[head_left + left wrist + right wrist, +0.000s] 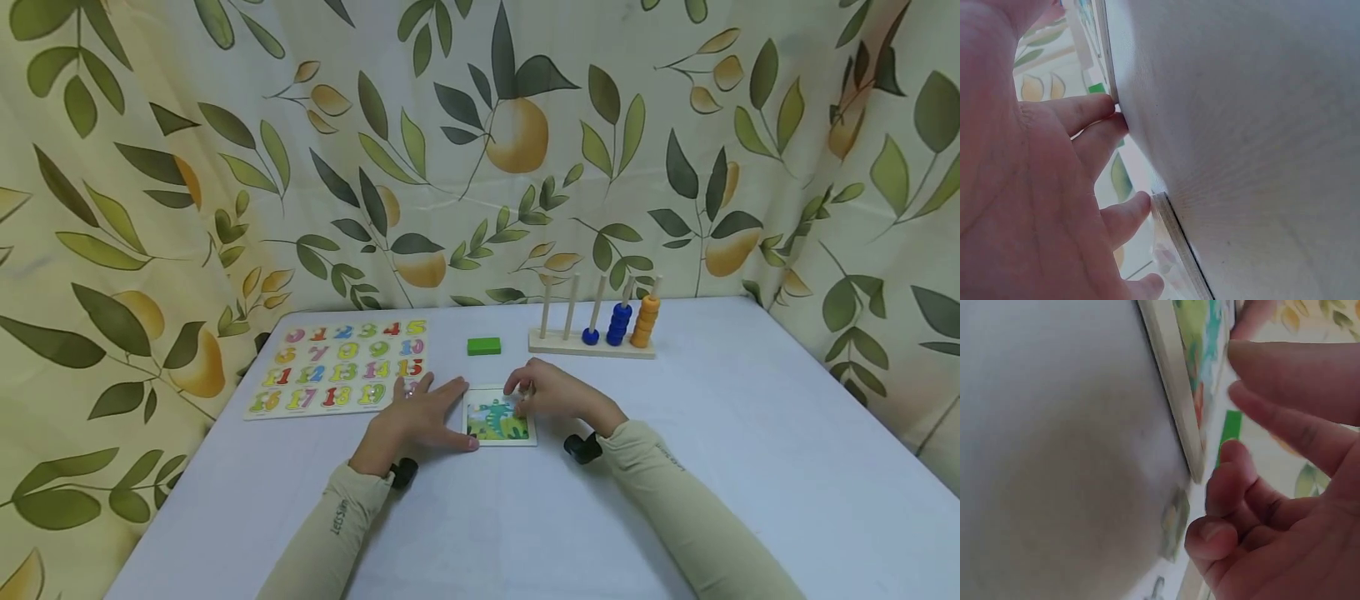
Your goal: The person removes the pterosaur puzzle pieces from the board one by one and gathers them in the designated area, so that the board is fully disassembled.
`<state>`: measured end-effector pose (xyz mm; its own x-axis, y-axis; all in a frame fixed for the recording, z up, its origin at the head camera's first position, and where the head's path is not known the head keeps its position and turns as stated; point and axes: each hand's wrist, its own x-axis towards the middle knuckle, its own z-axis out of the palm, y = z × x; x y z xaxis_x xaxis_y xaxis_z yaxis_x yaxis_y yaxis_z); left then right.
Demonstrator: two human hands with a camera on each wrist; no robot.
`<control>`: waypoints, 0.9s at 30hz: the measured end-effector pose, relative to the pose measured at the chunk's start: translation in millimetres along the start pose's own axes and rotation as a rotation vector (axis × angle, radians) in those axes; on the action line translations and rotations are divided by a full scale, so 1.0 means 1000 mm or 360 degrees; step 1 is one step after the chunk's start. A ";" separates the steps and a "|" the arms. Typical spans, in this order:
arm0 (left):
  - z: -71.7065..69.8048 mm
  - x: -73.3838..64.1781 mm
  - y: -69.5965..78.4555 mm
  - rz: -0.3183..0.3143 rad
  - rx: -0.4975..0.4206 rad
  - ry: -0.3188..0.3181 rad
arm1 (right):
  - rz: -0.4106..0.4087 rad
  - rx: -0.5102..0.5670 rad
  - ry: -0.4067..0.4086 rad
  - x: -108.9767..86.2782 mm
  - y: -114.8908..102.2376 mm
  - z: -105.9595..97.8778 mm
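A small square picture puzzle (495,418) with a pale frame and a teal dinosaur lies flat between the hands. My left hand (420,417) rests with fingers spread, thumb and index finger at the puzzle's left side. Its other fingers reach to the corner of a number board (330,404), whose edge also shows by the fingertips in the left wrist view. Over the puzzle's right part hovers my right hand (561,393). In the right wrist view, its thumb and index finger extend over the picture (1192,337) with a gap between them, while the other fingers curl inward.
A green block (483,346) lies behind the puzzle. Farther back at the right stands a wooden peg counter (555,343) with blue beads (619,325) and orange beads (645,322). A leaf-patterned curtain (480,208) hangs around the white table (495,533).
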<state>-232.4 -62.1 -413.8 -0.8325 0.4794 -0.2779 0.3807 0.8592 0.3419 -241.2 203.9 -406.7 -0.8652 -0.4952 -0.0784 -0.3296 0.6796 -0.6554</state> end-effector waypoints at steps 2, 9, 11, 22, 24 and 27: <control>0.000 -0.001 0.000 -0.0006 0.0004 0.0002 | 0.0023 -0.0030 -0.0027 0.001 -0.001 0.003; 0.001 0.003 -0.002 0.0000 0.0008 0.0004 | 0.0016 -0.0135 -0.0008 0.001 -0.006 0.008; 0.001 0.003 -0.001 0.0001 -0.0005 -0.0004 | 0.0028 -0.0147 0.0005 0.001 -0.005 0.009; 0.001 0.002 -0.001 -0.0010 0.0003 -0.0011 | -0.0034 -0.0170 0.0086 -0.003 -0.004 0.013; 0.001 0.002 -0.001 -0.0009 0.0002 -0.0016 | -0.0032 -0.0158 0.0127 -0.003 -0.004 0.013; 0.001 0.001 -0.001 -0.0003 -0.0004 -0.0019 | -0.0007 -0.0091 0.0223 -0.004 -0.004 0.012</control>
<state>-233.4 -61.9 -415.0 -0.8283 0.4801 -0.2890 0.3783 0.8595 0.3438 -231.8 196.1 -412.9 -0.9068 -0.4204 0.0325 -0.3508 0.7093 -0.6114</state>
